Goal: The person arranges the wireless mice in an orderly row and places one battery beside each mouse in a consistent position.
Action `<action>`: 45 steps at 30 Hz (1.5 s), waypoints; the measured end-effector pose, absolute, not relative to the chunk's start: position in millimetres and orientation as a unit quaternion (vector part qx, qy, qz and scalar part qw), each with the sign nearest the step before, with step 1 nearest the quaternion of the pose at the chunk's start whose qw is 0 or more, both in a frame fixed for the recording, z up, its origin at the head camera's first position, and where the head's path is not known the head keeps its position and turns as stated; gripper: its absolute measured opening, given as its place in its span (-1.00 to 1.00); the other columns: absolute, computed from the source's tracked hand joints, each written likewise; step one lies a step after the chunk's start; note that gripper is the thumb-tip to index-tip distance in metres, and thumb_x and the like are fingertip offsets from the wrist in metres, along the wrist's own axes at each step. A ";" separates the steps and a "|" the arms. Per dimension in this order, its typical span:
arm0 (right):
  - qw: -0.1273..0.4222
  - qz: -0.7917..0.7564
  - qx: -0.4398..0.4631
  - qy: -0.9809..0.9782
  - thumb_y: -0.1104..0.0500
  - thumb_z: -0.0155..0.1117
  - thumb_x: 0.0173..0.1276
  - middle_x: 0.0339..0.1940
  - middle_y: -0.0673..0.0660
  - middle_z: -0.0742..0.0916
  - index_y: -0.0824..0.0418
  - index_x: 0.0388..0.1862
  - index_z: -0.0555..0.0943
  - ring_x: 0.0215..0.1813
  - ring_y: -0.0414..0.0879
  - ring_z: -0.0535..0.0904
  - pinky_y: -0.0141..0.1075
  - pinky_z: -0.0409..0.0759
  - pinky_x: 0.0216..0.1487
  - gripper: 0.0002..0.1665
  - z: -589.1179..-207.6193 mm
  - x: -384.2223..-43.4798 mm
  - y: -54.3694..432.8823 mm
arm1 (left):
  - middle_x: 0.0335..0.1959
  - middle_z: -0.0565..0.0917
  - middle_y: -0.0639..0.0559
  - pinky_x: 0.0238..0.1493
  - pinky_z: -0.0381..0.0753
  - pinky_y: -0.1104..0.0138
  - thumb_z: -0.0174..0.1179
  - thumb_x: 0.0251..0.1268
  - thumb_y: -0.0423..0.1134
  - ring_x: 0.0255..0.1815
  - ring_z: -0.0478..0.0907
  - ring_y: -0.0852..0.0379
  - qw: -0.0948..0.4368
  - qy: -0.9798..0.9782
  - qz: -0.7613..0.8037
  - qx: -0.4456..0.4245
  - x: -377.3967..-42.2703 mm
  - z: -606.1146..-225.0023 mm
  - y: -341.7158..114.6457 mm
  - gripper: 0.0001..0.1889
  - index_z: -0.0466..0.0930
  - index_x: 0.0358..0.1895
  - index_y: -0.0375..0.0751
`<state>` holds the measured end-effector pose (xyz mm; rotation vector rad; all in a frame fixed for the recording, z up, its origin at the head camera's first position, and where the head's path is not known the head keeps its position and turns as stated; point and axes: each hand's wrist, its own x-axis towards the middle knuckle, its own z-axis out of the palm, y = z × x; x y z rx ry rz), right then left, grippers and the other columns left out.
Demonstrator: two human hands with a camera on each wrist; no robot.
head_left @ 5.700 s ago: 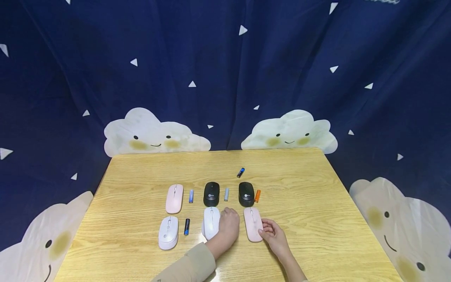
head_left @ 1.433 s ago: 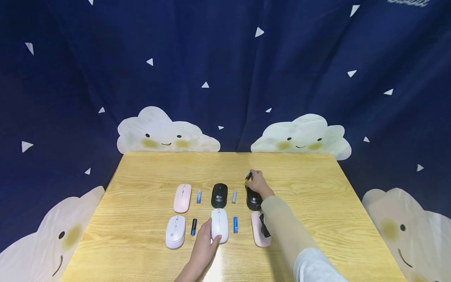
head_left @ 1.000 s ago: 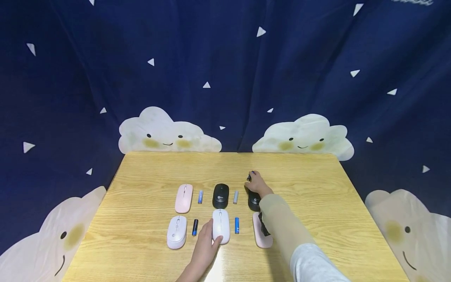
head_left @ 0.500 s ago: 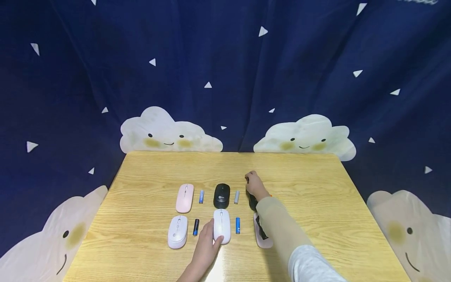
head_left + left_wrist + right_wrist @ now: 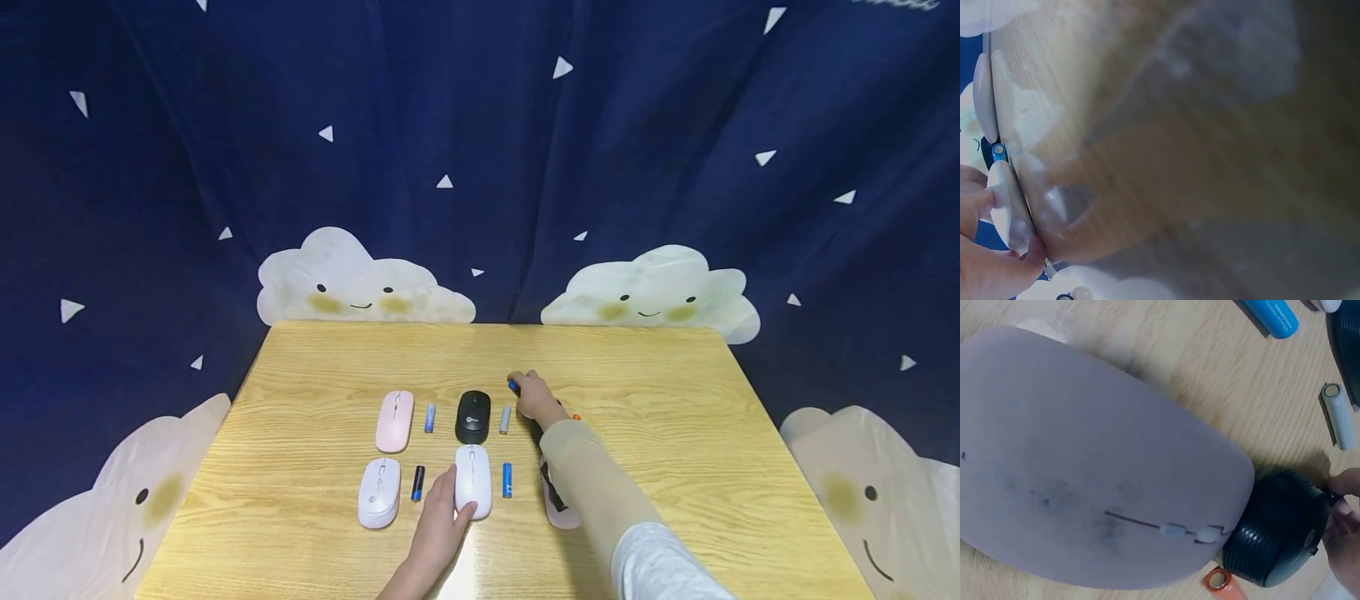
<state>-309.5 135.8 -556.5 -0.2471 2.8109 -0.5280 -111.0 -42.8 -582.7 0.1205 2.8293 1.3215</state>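
My left hand (image 5: 437, 525) grips a white computer mouse (image 5: 472, 479) by its sides; in the left wrist view, fingers and thumb hold both edges of that mouse (image 5: 1010, 206). Past the right-hand black mouse (image 5: 536, 432), my right hand (image 5: 536, 396) pinches a black-and-blue battery (image 5: 513, 386) near the table surface. The right wrist view shows the pink mouse (image 5: 1085, 456) large in front, touching the black mouse (image 5: 1279, 525) in the picture, and only some fingertips (image 5: 1344, 519) beyond. My right sleeve partly covers both mice in the head view.
A blue battery (image 5: 507, 481) lies right of the white mouse. Further left are another black mouse (image 5: 473, 417), a grey battery (image 5: 505, 420), a pink mouse (image 5: 394, 422), a light-blue battery (image 5: 430, 418), a white mouse (image 5: 378, 493) and a dark battery (image 5: 417, 483). An orange battery (image 5: 1222, 584) is mostly hidden.
My left hand has gone from the white mouse's right side to its left. My right hand left the pink mouse, took the far battery, and has just shifted it leftward.
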 end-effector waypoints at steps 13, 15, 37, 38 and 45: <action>0.100 -0.220 -0.126 0.962 0.49 0.07 0.15 -0.11 0.30 0.42 0.17 0.03 0.38 -0.16 0.12 0.37 -0.10 0.45 -0.13 -0.53 -563.0 -311.0 137.7 | 0.17 0.34 -0.39 0.20 0.28 -0.02 0.18 0.18 -0.23 0.21 0.28 -0.29 -0.001 0.906 0.422 0.041 -111.6 -591.0 -43.0 -0.34 0.16 0.26 -0.53; 0.079 -0.238 -0.133 0.959 0.48 0.09 0.14 -0.13 0.31 0.42 0.18 0.02 0.37 -0.20 0.11 0.37 -0.09 0.45 -0.15 -0.54 -560.7 -311.6 138.0 | 0.17 0.34 -0.39 0.20 0.27 -0.02 0.18 0.18 -0.23 0.21 0.28 -0.29 -0.001 0.905 0.423 0.040 -111.5 -591.4 -43.1 -0.34 0.16 0.26 -0.53; -0.035 -0.217 -0.053 0.974 0.42 0.22 0.02 -0.26 0.32 0.48 0.25 -0.01 0.42 -0.31 0.11 0.45 -0.12 0.55 -0.36 -0.52 -512.6 -252.9 179.2 | 0.17 0.34 -0.40 0.19 0.28 -0.03 0.18 0.17 -0.23 0.20 0.28 -0.30 -0.005 0.906 0.421 0.039 -110.5 -588.1 -43.1 -0.34 0.16 0.26 -0.54; -0.032 -0.219 -0.045 0.974 0.42 0.21 0.01 -0.26 0.31 0.47 0.25 0.00 0.43 -0.30 0.11 0.44 -0.12 0.55 -0.35 -0.51 -512.3 -246.8 182.7 | 0.17 0.34 -0.40 0.19 0.28 -0.03 0.18 0.17 -0.23 0.20 0.28 -0.30 -0.006 0.906 0.421 0.039 -110.4 -588.0 -43.0 -0.34 0.16 0.25 -0.54; -0.054 -0.214 -0.024 0.975 0.42 0.30 -0.05 -0.34 0.29 0.45 0.28 -0.03 0.44 -0.35 0.11 0.41 -0.12 0.49 -0.39 -0.48 -521.7 -206.4 201.6 | 0.17 0.34 -0.41 0.19 0.28 -0.03 0.18 0.17 -0.23 0.20 0.28 -0.30 -0.006 0.906 0.422 0.040 -110.0 -586.4 -42.5 -0.34 0.16 0.26 -0.55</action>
